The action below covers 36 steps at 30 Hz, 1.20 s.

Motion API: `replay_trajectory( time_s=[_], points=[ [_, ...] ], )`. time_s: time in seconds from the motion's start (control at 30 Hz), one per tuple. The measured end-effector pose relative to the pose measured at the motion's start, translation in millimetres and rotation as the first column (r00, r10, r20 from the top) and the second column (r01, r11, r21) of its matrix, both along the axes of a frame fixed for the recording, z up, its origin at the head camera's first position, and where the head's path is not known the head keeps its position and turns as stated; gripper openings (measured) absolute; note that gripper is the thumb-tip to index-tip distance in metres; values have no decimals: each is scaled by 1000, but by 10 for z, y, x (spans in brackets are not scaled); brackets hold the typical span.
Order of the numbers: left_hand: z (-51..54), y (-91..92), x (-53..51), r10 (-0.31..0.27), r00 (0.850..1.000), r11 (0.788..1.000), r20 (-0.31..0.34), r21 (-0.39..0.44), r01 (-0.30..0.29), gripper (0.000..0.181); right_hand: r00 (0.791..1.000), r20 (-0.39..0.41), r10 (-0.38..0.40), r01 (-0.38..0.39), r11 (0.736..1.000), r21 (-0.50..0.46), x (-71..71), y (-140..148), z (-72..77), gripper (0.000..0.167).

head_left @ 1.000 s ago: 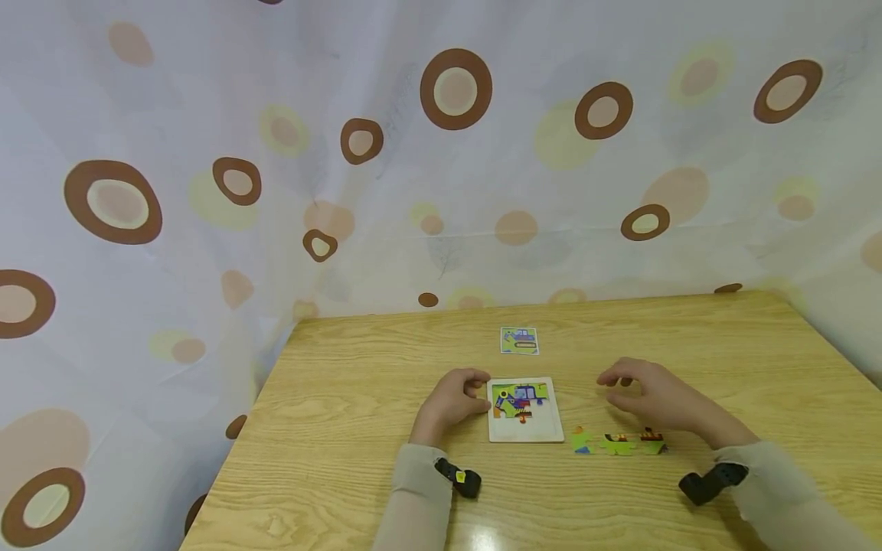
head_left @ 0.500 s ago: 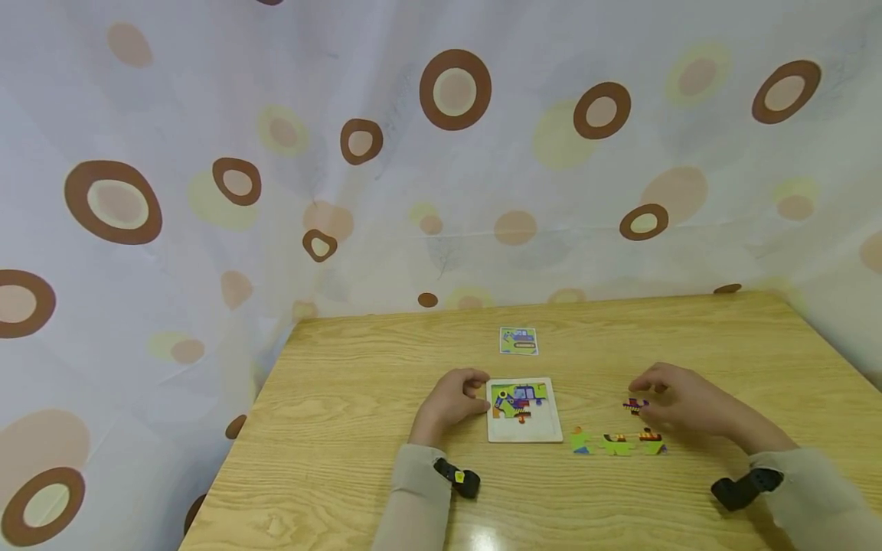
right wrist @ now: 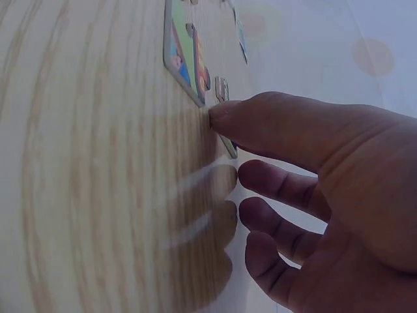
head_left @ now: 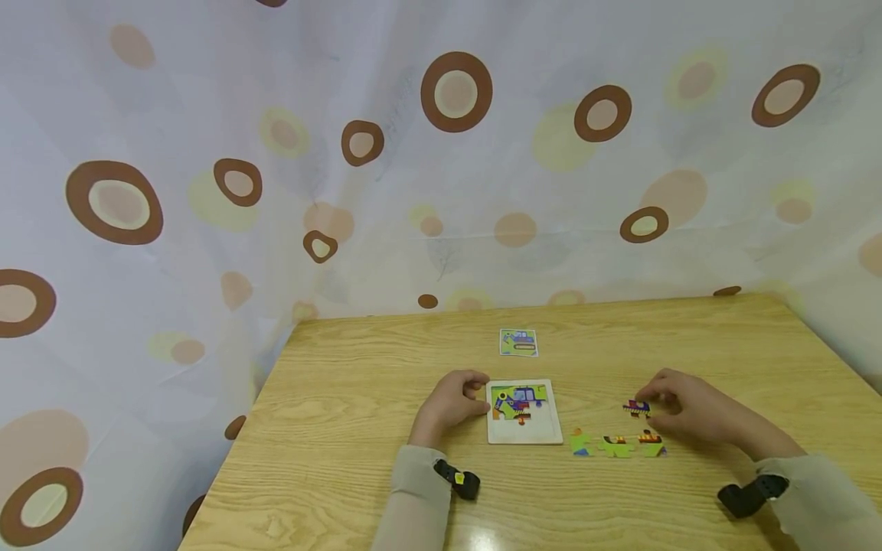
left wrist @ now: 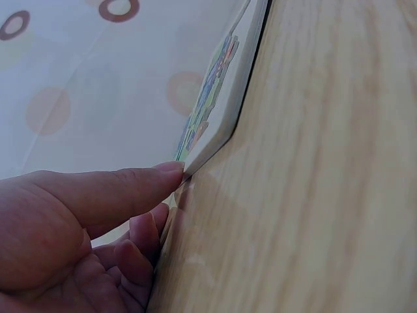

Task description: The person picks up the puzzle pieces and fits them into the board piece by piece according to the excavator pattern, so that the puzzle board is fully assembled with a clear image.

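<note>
A white-framed jigsaw board (head_left: 525, 435) lies on the table, its upper part filled with a picture of a blue digger. My left hand (head_left: 451, 399) rests at the board's left edge, thumb and fingers touching it; the left wrist view shows the thumb tip (left wrist: 171, 167) against a corner. To the right, my right hand (head_left: 692, 405) pinches a dark, red-and-purple puzzle piece (head_left: 635, 408) flat on the table between thumb and index finger. In the right wrist view, the thumb (right wrist: 225, 117) covers part of that piece and hides the index finger; the other fingers are loosely curled.
Below the right hand lie a green-and-blue piece (head_left: 581, 443), a green piece (head_left: 618, 447) and another green piece (head_left: 651, 444) in a row. Behind the board is a small picture card (head_left: 518, 343) of a digger. A patterned curtain (head_left: 386, 191) borders the wooden table (head_left: 358, 428).
My right hand has moved right and back from near the board to the dark piece, which has come into sight and turned slightly. The left hand has stayed at the board.
</note>
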<state>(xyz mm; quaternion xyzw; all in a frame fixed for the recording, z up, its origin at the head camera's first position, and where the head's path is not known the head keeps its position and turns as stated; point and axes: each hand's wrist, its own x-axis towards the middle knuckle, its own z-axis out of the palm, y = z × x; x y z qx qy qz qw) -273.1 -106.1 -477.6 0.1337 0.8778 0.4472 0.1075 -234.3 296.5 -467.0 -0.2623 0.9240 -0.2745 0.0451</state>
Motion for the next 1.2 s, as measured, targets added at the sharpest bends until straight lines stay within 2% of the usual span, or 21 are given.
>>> replay_trajectory(
  time_s=[0.33,0.67,1.07,1.2],
  points=[
    [13,9,6,-5,1000,1000,-6,-3,5,41,999,-34,22,-23,999,-30,-11,16,-51,28],
    [2,4,-1,-4,1000,1000,2,-6,4,41,999,-50,-2,1,1000,-27,-3,2,-65,24],
    [15,5,2,-12,1000,1000,-6,-10,12,41,999,16,-44,44,998,-49,4,-44,-21,26],
    [8,2,-2,-10,1000,1000,-11,-9,10,41,998,15,-64,65,997,-45,0,-76,20,26]
  ],
)
